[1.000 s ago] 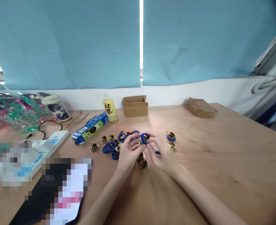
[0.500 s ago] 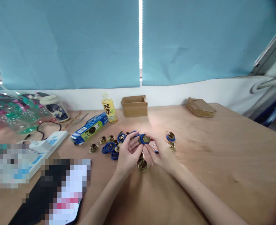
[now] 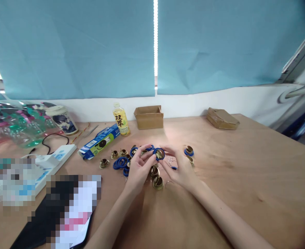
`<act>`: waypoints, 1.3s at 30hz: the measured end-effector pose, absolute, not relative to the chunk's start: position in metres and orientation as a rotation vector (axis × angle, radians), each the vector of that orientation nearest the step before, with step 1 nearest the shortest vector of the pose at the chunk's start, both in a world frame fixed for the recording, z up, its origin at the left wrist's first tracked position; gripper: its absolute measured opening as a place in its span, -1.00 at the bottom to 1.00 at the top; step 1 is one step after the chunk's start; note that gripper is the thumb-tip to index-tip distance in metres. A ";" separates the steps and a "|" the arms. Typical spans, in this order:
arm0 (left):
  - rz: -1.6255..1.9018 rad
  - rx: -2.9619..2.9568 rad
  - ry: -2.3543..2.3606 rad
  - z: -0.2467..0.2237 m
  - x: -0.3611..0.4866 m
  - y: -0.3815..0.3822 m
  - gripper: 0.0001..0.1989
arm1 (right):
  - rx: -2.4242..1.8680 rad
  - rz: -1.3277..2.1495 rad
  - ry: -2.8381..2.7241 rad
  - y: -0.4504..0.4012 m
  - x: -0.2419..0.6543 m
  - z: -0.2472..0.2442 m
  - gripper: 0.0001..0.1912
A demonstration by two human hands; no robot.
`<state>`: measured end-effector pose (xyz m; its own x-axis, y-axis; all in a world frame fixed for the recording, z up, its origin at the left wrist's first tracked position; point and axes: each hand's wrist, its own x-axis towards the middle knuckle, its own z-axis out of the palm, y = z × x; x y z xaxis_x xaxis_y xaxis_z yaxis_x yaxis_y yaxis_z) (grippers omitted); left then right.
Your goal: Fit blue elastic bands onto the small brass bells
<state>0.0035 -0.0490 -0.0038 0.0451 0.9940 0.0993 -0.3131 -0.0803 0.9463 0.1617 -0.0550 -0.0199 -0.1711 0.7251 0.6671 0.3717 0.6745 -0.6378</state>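
Note:
Between my two hands, above the table, is a brass fitting with a blue ring (image 3: 159, 154) around it. My left hand (image 3: 139, 166) pinches its left side, and my right hand (image 3: 179, 169) grips its right side with thumb and fingers. Several loose blue rings (image 3: 120, 163) lie left of my left hand, among brass fittings (image 3: 114, 154). Two more brass fittings (image 3: 157, 182) stand below the held piece. Right of my right hand sits a fitting with a blue ring (image 3: 188, 150). Thin wire pieces (image 3: 170, 160) show behind my right fingers.
An open cardboard box (image 3: 149, 119) and a yellow-labelled bottle (image 3: 121, 120) stand at the back. A blue carton (image 3: 99, 142), a power strip (image 3: 55, 164), a cup (image 3: 62, 120) and clear bottles (image 3: 25, 129) are at left. Another cardboard box (image 3: 222, 118) lies back right.
The held fitting and its blue ring have turned, so the ring's opening now faces the camera more. Both hands have stayed on it, with small finger shifts.

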 end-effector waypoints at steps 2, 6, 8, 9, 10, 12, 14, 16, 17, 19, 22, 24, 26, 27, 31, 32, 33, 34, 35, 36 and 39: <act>1.350 1.040 0.863 -0.002 0.004 -0.050 -0.46 | -0.897 0.435 -1.738 -0.057 0.162 -0.017 -0.53; 1.325 0.989 0.839 -0.001 0.005 -0.051 -0.45 | -0.905 0.539 -1.711 -0.057 0.166 -0.015 -0.55; 1.329 0.961 0.832 -0.003 0.005 -0.050 -0.46 | -0.920 0.617 -1.687 -0.057 0.166 -0.014 -0.63; 1.331 0.952 0.825 -0.004 0.006 -0.050 -0.46 | -0.940 0.675 -1.674 -0.056 0.166 -0.014 -0.68; 1.331 0.950 0.816 -0.005 0.006 -0.050 -0.47 | -0.966 0.738 -1.661 -0.056 0.165 -0.013 -0.72; 1.319 0.954 0.795 -0.006 0.006 -0.050 -0.49 | -1.015 0.862 -1.640 -0.057 0.163 -0.012 -0.74; 1.295 0.958 0.785 -0.006 0.005 -0.050 -0.49 | -1.052 0.926 -1.618 -0.057 0.161 -0.011 -0.71; 1.267 0.957 0.785 -0.005 0.004 -0.051 -0.48 | -1.074 0.925 -1.606 -0.058 0.160 -0.011 -0.70; 1.252 0.959 0.785 -0.004 0.004 -0.050 -0.48 | -1.077 0.918 -1.602 -0.058 0.160 -0.011 -0.71; 1.206 0.976 0.776 -0.004 0.003 -0.050 -0.49 | -1.066 0.909 -1.589 -0.058 0.160 -0.011 -0.74; 1.095 1.036 0.788 -0.004 0.004 -0.051 -0.52 | -1.021 0.972 -1.543 -0.057 0.162 -0.011 -0.74; 1.037 1.081 0.845 -0.005 0.005 -0.052 -0.54 | -1.018 1.007 -1.508 -0.056 0.164 -0.010 -0.73; 1.021 1.111 0.906 -0.008 0.008 -0.053 -0.56 | -1.035 1.024 -1.493 -0.055 0.166 -0.008 -0.72; 1.024 1.120 0.926 -0.009 0.009 -0.054 -0.57 | -1.043 1.030 -1.498 -0.055 0.167 -0.008 -0.72; 1.056 1.111 0.942 -0.017 0.014 -0.053 -0.58 | -1.133 0.939 -1.585 -0.051 0.170 -0.007 -0.70; 1.064 1.101 0.951 -0.018 0.014 -0.052 -0.59 | -1.179 0.895 -1.595 -0.050 0.170 -0.007 -0.71; 1.075 1.092 0.961 -0.019 0.015 -0.051 -0.60 | -1.223 0.872 -1.589 -0.049 0.171 -0.007 -0.71; 1.087 1.087 0.970 -0.019 0.015 -0.050 -0.60 | -1.250 0.887 -1.574 -0.048 0.171 -0.007 -0.72; 1.101 1.084 0.975 -0.019 0.015 -0.050 -0.60 | -1.251 0.945 -1.557 -0.048 0.171 -0.007 -0.72; 1.114 1.083 0.972 -0.018 0.014 -0.050 -0.59 | -1.229 1.036 -1.544 -0.048 0.171 -0.006 -0.71; 1.144 1.074 0.962 -0.015 0.014 -0.051 -0.57 | -1.122 1.284 -1.545 -0.049 0.172 -0.003 -0.70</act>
<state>0.0135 -0.0508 -0.0146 0.1649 0.9853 -0.0445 -0.2131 0.0796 0.9738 0.1723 -0.0490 -0.0032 -0.2705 0.9616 0.0469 0.1298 0.0847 -0.9879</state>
